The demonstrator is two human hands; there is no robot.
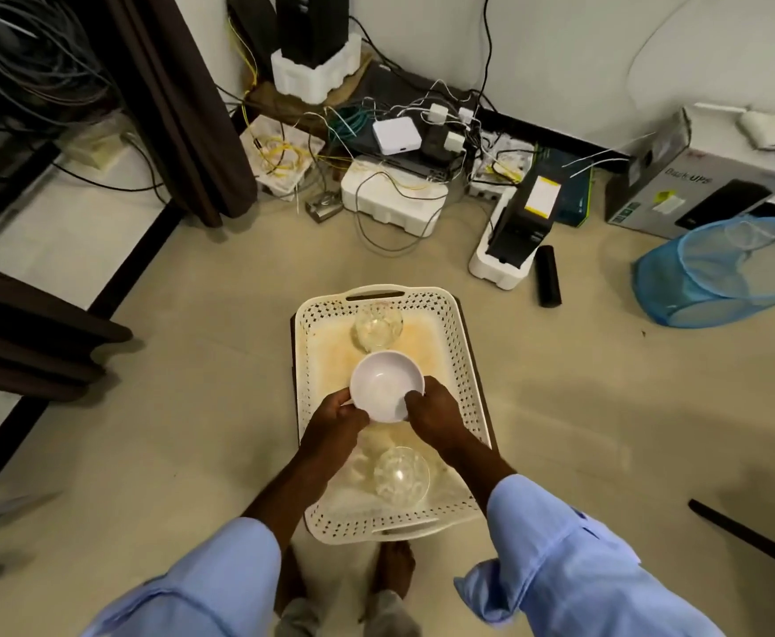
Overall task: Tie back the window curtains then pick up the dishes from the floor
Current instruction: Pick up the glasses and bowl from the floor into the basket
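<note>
My left hand and right hand pinch the white bowl by its rim over the basket. If a thumb slips, it could drop onto a glass below and crack it.

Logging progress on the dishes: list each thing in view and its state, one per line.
White bowl: upright, empty, held over the tray.
Left hand: grips the bowl's rim.
Right hand: grips the bowl's rim.
Tray: on the floor, stained.
Far glass bowl: in tray.
Near glass bowl: in tray.
</note>
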